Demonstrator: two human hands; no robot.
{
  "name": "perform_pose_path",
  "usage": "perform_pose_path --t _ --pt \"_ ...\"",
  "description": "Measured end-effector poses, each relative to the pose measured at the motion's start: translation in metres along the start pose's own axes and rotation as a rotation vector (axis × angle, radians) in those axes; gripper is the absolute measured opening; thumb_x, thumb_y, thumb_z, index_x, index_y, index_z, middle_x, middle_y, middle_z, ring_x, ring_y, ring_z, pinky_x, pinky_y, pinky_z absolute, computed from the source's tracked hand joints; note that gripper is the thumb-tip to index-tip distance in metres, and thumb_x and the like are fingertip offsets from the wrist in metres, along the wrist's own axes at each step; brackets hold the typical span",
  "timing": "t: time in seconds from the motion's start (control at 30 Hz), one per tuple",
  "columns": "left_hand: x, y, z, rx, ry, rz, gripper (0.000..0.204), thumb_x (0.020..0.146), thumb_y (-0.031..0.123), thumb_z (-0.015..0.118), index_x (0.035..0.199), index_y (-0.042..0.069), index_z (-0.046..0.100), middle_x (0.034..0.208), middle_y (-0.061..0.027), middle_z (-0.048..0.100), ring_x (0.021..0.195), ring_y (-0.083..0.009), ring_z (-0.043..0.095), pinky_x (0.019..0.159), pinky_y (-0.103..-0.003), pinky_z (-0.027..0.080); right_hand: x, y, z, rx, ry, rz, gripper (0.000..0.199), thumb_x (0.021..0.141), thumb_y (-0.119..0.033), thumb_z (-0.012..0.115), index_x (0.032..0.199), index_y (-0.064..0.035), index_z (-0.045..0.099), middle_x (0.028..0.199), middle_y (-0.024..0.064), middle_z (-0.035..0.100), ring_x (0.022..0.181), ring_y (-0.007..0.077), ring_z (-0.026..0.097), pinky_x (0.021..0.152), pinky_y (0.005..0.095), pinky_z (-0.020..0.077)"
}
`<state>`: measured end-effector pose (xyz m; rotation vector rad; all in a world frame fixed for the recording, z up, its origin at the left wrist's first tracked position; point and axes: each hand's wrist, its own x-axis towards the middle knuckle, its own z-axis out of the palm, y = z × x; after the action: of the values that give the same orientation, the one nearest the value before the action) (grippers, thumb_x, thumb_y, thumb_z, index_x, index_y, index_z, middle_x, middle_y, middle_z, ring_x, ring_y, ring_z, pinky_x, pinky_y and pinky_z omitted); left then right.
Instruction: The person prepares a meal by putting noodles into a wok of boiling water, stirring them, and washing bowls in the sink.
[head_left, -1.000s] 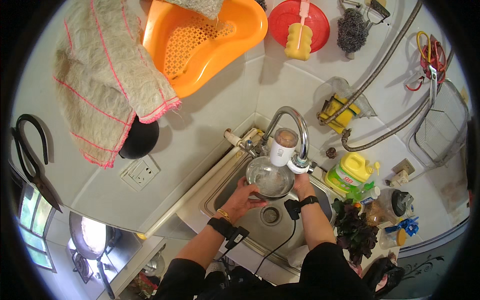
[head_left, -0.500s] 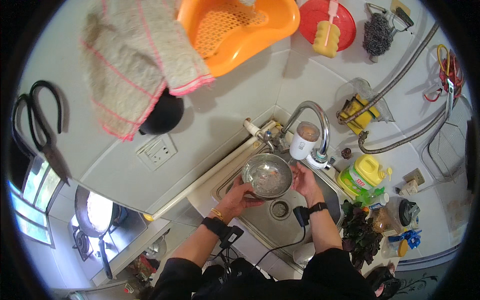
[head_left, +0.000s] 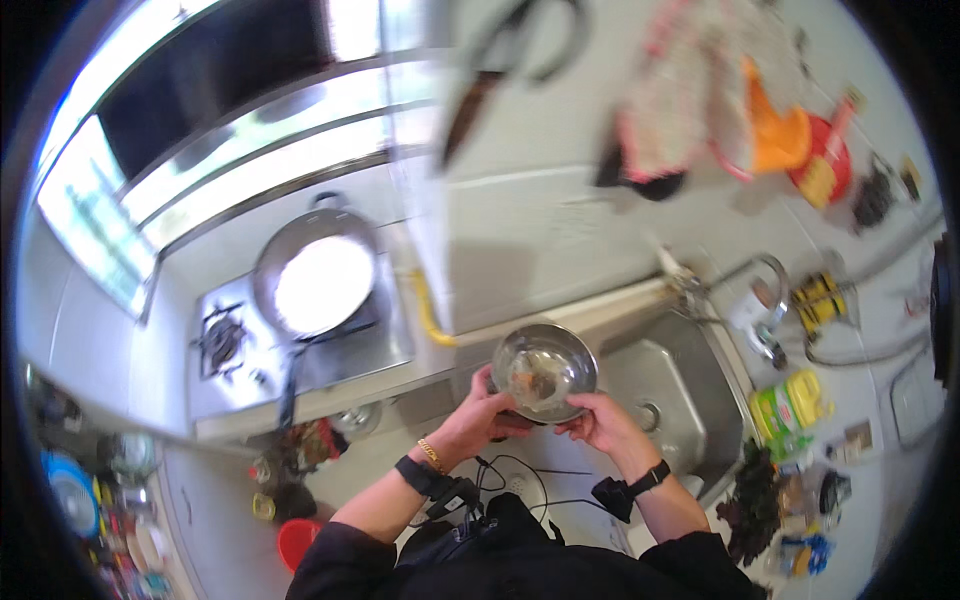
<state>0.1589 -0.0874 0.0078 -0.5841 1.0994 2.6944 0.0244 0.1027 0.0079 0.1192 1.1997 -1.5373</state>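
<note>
A round metal bowl (head_left: 570, 355) is held level between both of my hands, just left of the sink. Some liquid and small orange and brown bits show at its bottom. My left hand (head_left: 478, 420) grips its lower left side, partly hidden beneath it. My right hand (head_left: 602, 420) pinches the rim at the lower right, thumb on top. To the left, a long-handled frying pan (head_left: 270, 265) stands on the gas stove (head_left: 385, 345), its inside washed out by bright glare.
The metal sink (head_left: 655, 385) lies to my right, with a curved faucet (head_left: 775, 300) at its far corner. Dark leafy greens (head_left: 750, 505) and a yellow detergent bottle (head_left: 790, 405) stand beyond it. The pan's black handle (head_left: 290, 385) juts over the counter's front edge.
My view has swung left, bringing the stove and pan fully in. Both hands have carried the bowl leftward, away from the faucet and sink. My right hand has closed onto the bowl's rim.
</note>
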Motion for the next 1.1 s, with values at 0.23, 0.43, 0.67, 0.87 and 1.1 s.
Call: perform_pose_path --t 0.23,0.43,0.67,0.87,1.1 --pt "-0.167 0.028 -0.097 0.149 0.165 0.101 0.063 0.09 0.028 0.053 0.139 0.015 0.017 0.126 -0.0173 0.043 0.098 -0.0315 0.058 0.081 -0.039 0.051 0.05 0.031 0.135 -0.2 -0.033 0.119 0.016 0.073 -0.006 0.053 0.085 0.0057 0.055 0.068 0.0166 0.062 0.056 0.0291 0.063 0.038 0.0289 0.0454" --pt "-0.303 0.037 -0.128 0.218 0.383 0.317 0.038 0.092 0.023 0.049 0.123 0.003 0.046 0.113 -0.0118 0.054 0.096 -0.0222 0.059 0.081 -0.032 0.049 0.131 0.003 0.223 -0.366 -0.077 -0.09 0.022 0.074 0.0 0.046 0.095 0.0087 0.044 0.065 0.0192 0.056 0.049 0.0341 0.061 0.03 0.0295 0.0433" --pt "-0.413 -0.019 -0.168 -0.039 0.843 0.578 0.03 0.093 0.018 0.044 0.118 0.002 0.047 0.109 -0.0138 0.056 0.089 -0.0234 0.062 0.074 -0.033 0.053 0.224 -0.026 0.31 -0.615 0.108 -0.401 0.04 0.074 0.004 0.038 0.114 0.0036 0.031 0.091 0.0238 0.054 0.059 0.0347 0.062 0.034 0.0401 0.0532" --pt "-0.463 -0.076 -0.165 -0.228 1.149 0.793 0.031 0.092 0.019 0.045 0.117 0.002 0.045 0.102 -0.014 0.056 0.083 -0.0253 0.063 0.068 -0.034 0.056 0.268 -0.048 0.352 -1.039 0.486 -0.597 0.043 0.082 -0.003 0.043 0.122 0.0001 0.03 0.108 0.0216 0.053 0.073 0.035 0.063 0.042 0.0368 0.0554" --pt "-0.431 -0.078 -0.165 -0.336 1.154 0.834 0.028 0.093 0.016 0.042 0.117 0.002 0.047 0.105 -0.0144 0.057 0.083 -0.0256 0.063 0.069 -0.035 0.055 0.296 -0.069 0.363 -0.623 0.484 -0.937 0.04 0.076 0.005 0.04 0.116 0.0026 0.034 0.103 0.0225 0.052 0.068 0.035 0.062 0.045 0.0413 0.0566"
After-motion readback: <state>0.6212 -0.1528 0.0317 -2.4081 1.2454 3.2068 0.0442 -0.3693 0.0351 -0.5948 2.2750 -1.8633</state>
